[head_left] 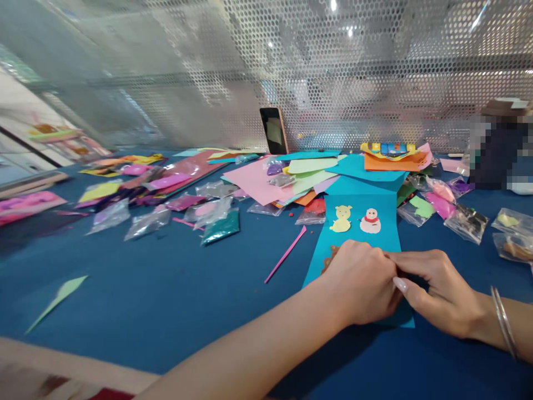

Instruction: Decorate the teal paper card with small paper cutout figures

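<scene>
A bright blue paper sheet lies on the dark blue table, carrying a yellow animal cutout and a pink figure with a red scarf. Part of a brown shape shows beside my left wrist. Over the sheet's lower part, my left hand is closed with its fingers bent under. My right hand meets it from the right, thumb and index finger pinched together at the left hand's fingertips. Whatever lies between the fingers is hidden.
Small plastic bags and coloured papers cover the back of the table. A phone leans against the perforated metal screen. A pink strip lies left of the sheet, and a pale green scrap is farther left.
</scene>
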`<state>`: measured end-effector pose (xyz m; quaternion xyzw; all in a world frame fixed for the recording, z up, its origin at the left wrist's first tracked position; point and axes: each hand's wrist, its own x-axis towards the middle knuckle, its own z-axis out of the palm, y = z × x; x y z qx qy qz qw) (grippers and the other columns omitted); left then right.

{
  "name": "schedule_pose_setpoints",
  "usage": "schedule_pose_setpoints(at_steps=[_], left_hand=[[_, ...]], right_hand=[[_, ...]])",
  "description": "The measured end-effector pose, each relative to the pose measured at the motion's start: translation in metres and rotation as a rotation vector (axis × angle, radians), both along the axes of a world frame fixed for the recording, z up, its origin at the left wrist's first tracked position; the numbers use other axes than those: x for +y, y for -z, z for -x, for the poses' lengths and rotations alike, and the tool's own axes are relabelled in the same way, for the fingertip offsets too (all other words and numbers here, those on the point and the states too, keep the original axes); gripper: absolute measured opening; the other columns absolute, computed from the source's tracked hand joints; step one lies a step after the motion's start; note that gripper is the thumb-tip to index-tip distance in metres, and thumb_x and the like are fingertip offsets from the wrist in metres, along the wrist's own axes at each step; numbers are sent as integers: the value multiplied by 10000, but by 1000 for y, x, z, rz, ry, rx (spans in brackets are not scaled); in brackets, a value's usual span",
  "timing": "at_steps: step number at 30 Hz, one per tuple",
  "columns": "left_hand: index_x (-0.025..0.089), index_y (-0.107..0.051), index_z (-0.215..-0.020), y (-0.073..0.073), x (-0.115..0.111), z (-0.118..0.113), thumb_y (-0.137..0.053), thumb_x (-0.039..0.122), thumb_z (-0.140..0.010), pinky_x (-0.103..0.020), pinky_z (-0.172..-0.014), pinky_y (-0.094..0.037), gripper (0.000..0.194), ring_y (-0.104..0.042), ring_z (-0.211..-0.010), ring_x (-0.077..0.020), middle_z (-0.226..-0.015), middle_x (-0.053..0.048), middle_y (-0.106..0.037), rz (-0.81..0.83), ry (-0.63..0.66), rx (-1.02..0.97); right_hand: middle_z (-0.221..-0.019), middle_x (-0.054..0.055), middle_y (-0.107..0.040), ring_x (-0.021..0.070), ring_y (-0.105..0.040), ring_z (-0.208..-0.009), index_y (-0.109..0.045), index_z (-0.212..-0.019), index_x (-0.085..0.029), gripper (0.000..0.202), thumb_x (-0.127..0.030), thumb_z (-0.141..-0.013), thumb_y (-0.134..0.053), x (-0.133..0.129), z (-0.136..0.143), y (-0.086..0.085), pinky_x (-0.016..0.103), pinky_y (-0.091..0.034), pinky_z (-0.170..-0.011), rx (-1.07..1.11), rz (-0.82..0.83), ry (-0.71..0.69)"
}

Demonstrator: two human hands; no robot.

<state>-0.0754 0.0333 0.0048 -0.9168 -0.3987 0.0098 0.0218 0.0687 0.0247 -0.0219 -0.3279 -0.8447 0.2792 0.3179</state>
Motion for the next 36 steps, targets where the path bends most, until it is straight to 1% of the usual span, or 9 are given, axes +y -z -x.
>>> schedule_pose_setpoints(at_steps=[3, 6, 9, 13, 16, 23, 30, 34, 36], left_hand=[[179, -635, -627, 1, -1, 0, -353, 327, -774, -253, -375, -262, 351, -574, -462, -231, -540, -66, -615, -6, 4, 7], [173, -634, -631, 0, -1, 0, -352, 315, -776, -257, -380, -273, 348, -575, -463, -233, -525, -65, -608, 0, 8, 16], [170, -632, -647, -1, -1, -1, -381, 316, -753, -247, -384, -281, 309, -581, -482, -233, -544, -65, -612, 9, 8, 26], [170, -626, -635, -3, -1, -2, -405, 263, -708, -230, -387, -271, 250, -583, -490, -224, -554, -62, -614, 35, -22, 59], [170, -619, -623, -4, -1, -2, -416, 259, -690, -228, -379, -241, 231, -581, -487, -222, -552, -57, -609, 51, -20, 67], [176, -598, -592, 0, -1, 0, -424, 279, -686, -232, -369, -198, 223, -573, -467, -220, -521, -36, -585, 44, 2, 30], [160, -606, -623, 3, -1, -1, -421, 285, -707, -234, -384, -281, 238, -574, -455, -218, -557, -56, -608, 19, 18, 12], [160, -613, -592, 4, -2, -1, -417, 284, -726, -249, -401, -326, 268, -565, -445, -213, -523, -68, -601, -18, 44, 23], [165, -621, -596, 4, -2, -1, -428, 272, -723, -249, -406, -332, 255, -563, -447, -209, -511, -65, -599, -32, 39, 26]], right_hand=[[-535, 15, -488, 123, -494, -530, -462, -537, -161, 289, -193, -804, -355, 1, -1, -1, 215, -434, -547, -2, 5, 13], [-548, 18, -501, 124, -491, -529, -478, -537, -159, 305, -196, -808, -343, 1, -1, -3, 217, -432, -551, -4, 19, 11], [-576, 19, -521, 127, -496, -556, -504, -584, -155, 246, -221, -791, -389, 1, 0, -4, 216, -427, -560, 1, 30, -14], [-620, 14, -531, 113, -467, -559, -531, -672, -142, 179, -252, -773, -434, 0, 1, -5, 208, -401, -541, 0, 44, -26], [-608, 9, -517, 105, -440, -545, -525, -663, -140, 176, -255, -769, -442, 0, 2, -5, 206, -383, -523, -7, 40, -9], [-590, 5, -503, 97, -429, -522, -486, -614, -144, 132, -188, -724, -428, 0, 2, -1, 206, -360, -499, 11, 39, -17], [-536, -7, -461, 91, -408, -486, -444, -567, -154, 152, -178, -713, -408, 2, 1, 1, 202, -343, -460, 7, -20, -11], [-566, 15, -513, 106, -442, -507, -502, -612, -147, 178, -155, -724, -364, 1, 0, -2, 214, -370, -481, -3, -5, 10], [-598, 24, -536, 112, -455, -528, -528, -653, -141, 167, -173, -725, -380, 0, 1, -3, 219, -387, -507, 15, 11, -2]])
